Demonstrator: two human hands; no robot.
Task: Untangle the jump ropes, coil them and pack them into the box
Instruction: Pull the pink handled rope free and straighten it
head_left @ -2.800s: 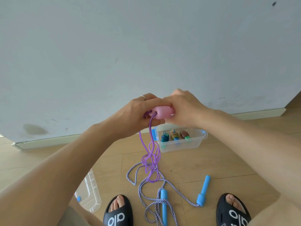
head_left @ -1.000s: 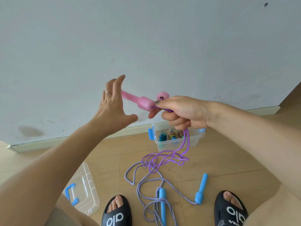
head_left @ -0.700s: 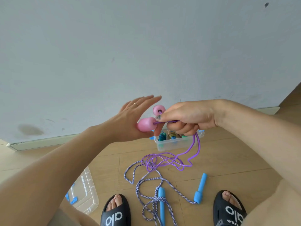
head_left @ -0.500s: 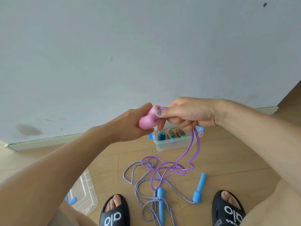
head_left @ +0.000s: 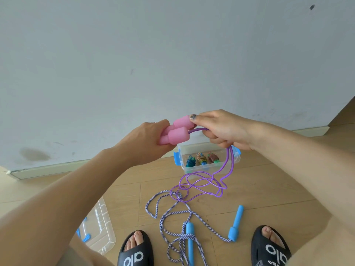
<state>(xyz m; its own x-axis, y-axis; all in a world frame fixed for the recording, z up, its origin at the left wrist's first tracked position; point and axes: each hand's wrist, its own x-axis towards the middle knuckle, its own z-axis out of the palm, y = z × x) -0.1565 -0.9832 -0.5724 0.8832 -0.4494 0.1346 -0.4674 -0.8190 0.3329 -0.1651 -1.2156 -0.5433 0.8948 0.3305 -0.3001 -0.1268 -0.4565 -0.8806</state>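
Jump rope handles, both pink (head_left: pixel 175 134), now sit side by side in the left hand (head_left: pixel 148 143), which wraps around them. A moment ago that hand was flat and holding nothing. The right hand (head_left: pixel 223 129) pinches the purple cord (head_left: pixel 229 162) close to the handles. The cord hangs down and its loops (head_left: pixel 199 184) touch the striped rope with blue handles (head_left: pixel 189 240) on the floor near the feet. With both handles together, coiling can likely start. The box (head_left: pixel 207 159) waits by the far wall with small bundles inside. Its lid (head_left: pixel 99 229) lies near left.
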